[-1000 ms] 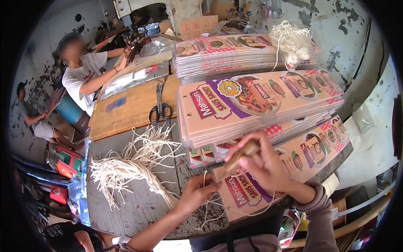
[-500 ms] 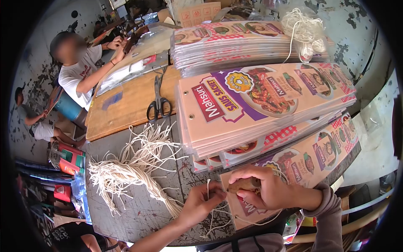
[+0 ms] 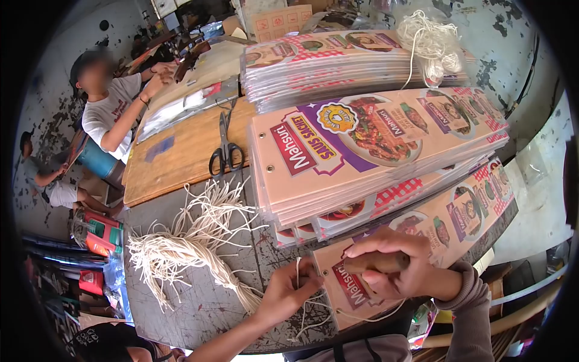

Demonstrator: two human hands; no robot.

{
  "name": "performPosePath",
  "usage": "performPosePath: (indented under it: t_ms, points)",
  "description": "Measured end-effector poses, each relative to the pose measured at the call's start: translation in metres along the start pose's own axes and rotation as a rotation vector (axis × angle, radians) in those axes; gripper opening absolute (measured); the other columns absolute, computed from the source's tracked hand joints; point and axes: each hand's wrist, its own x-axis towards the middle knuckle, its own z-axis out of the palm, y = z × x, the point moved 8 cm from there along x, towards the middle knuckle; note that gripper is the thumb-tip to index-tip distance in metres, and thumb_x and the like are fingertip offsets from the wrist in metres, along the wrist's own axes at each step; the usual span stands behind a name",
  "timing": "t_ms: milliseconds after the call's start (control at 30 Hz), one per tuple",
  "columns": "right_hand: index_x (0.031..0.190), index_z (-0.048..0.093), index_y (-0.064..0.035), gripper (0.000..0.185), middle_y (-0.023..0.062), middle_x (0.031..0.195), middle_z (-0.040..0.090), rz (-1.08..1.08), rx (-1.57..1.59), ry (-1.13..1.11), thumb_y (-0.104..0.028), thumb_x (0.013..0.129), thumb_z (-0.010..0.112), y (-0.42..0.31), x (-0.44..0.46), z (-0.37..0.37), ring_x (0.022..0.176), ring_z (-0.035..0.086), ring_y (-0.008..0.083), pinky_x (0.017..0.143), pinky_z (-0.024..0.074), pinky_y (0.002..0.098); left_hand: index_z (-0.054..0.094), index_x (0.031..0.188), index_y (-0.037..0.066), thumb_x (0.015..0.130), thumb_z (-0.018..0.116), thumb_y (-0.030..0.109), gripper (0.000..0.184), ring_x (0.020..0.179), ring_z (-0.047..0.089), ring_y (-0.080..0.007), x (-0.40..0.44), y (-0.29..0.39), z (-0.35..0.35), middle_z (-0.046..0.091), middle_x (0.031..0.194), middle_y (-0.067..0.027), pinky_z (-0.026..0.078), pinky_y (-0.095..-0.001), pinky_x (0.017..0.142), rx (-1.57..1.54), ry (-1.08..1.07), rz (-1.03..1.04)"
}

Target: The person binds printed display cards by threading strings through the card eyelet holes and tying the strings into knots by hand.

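Observation:
My right hand (image 3: 401, 265) grips a brown wooden handle (image 3: 377, 262) above the left part of a printed card (image 3: 443, 226) at the table's front edge. My left hand (image 3: 289, 289) pinches a white string (image 3: 298, 271) beside the card's left edge, close to an eyelet. More string trails under my hands and across the card's lower corner. A bundle of white strings (image 3: 193, 253) lies to the left. Behind my hands rises a stack of similar cards (image 3: 374, 139) with metal eyelets.
Black scissors (image 3: 227, 148) lie on a wooden board (image 3: 187, 157). Another card stack (image 3: 338, 72) stands at the back, with a tangled ball of string (image 3: 429, 45) on it. One person (image 3: 108, 108) works at the left; another person (image 3: 51, 172) sits farther back.
My right hand came down to the card with the wooden handle, which then shifted slightly right, off the eyelet. My left hand stays at the card's edge. The co-worker's hands moved.

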Motion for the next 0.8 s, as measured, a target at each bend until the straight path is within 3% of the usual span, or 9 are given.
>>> performPosePath:
  t_ms: [100,167,267,333,567,600,700,733,800]
  points:
    - [0.100,0.054,-0.0004,0.032,0.0151,0.096,0.060,0.100,-0.008,-0.036,-0.008,0.076,0.072,0.007,0.003,0.003,0.076,0.062,0.0218,0.065,0.0488,0.0316,0.058,0.098,-0.004,0.084,0.058,0.002,0.015,0.068,0.049,-0.0027,0.000,0.000,-0.001,0.056,0.077,-0.0003,0.037,-0.0169,0.058,-0.051,0.001,-0.002]
    - [0.099,0.054,0.0006,0.028,0.0146,0.095,0.060,-0.081,-0.191,0.023,-0.009,0.078,0.070,-0.002,0.005,0.007,0.075,0.062,0.0227,0.066,0.0498,0.0319,0.059,0.099,-0.004,0.084,0.058,0.002,0.016,0.070,0.051,-0.0035,0.001,-0.003,-0.004,0.057,0.077,-0.0009,0.039,-0.0174,0.060,-0.042,-0.015,-0.019]
    - [0.107,0.052,-0.0024,0.027,0.0147,0.107,0.055,-0.027,-0.292,-0.125,-0.005,0.083,0.062,0.003,0.004,0.019,0.085,0.059,0.0257,0.072,0.0500,0.0320,0.059,0.100,-0.005,0.085,0.058,0.004,0.018,0.072,0.053,-0.0049,0.001,-0.005,-0.002,0.059,0.080,-0.0027,0.041,-0.0193,0.063,0.006,-0.056,-0.010]
    - [0.120,0.047,-0.0063,0.042,0.0166,0.122,0.046,0.012,-0.358,-0.289,0.003,0.080,0.058,0.015,-0.003,0.031,0.103,0.056,0.0295,0.082,0.0497,0.0327,0.060,0.094,-0.004,0.081,0.060,0.005,0.015,0.062,0.046,-0.0040,0.002,-0.002,-0.003,0.057,0.075,-0.0005,0.031,-0.0192,0.052,0.022,0.015,-0.029]
    - [0.134,0.039,-0.0083,0.055,0.0173,0.141,0.031,0.021,-0.145,-0.430,-0.002,0.083,0.060,0.006,0.003,0.042,0.118,0.048,0.0316,0.093,0.0462,0.0379,0.059,0.098,-0.002,0.086,0.059,0.008,0.016,0.064,0.049,-0.0040,0.003,-0.009,-0.005,0.063,0.082,-0.0044,0.037,-0.0206,0.055,0.025,-0.085,-0.036]
    - [0.123,0.050,-0.0064,0.046,0.0154,0.126,0.048,-0.017,-0.281,-0.316,-0.004,0.079,0.064,-0.001,0.011,0.028,0.106,0.056,0.0298,0.086,0.0491,0.0383,0.058,0.099,-0.002,0.087,0.057,0.008,0.015,0.061,0.046,-0.0034,0.003,-0.007,-0.005,0.063,0.081,-0.0050,0.035,-0.0204,0.053,-0.023,-0.053,-0.034]
    - [0.103,0.060,-0.0058,0.031,0.0104,0.100,0.059,0.043,-0.563,-0.320,-0.008,0.074,0.069,-0.009,0.011,-0.006,0.086,0.061,0.0260,0.073,0.0495,0.0350,0.055,0.099,-0.001,0.090,0.053,0.012,0.015,0.055,0.040,-0.0030,0.003,-0.008,-0.007,0.063,0.079,-0.0068,0.031,-0.0201,0.049,-0.114,-0.016,-0.028]
    - [0.088,0.062,-0.0066,0.019,0.0045,0.078,0.058,-0.038,-0.649,-0.244,-0.013,0.072,0.071,-0.015,0.014,-0.009,0.071,0.058,0.0224,0.063,0.0451,0.0324,0.053,0.098,0.000,0.093,0.051,0.016,0.017,0.053,0.036,-0.0032,0.004,-0.009,-0.008,0.063,0.079,-0.0080,0.029,-0.0201,0.048,-0.157,-0.009,-0.024]
    - [0.083,0.060,-0.0064,0.016,0.0037,0.076,0.055,-0.033,-0.803,-0.316,-0.015,0.072,0.068,-0.008,0.009,-0.002,0.071,0.057,0.0203,0.063,0.0447,0.0314,0.053,0.098,0.001,0.095,0.048,0.022,0.022,0.052,0.034,-0.0038,0.004,-0.010,-0.008,0.063,0.079,-0.0088,0.028,-0.0200,0.048,-0.208,0.010,-0.044]
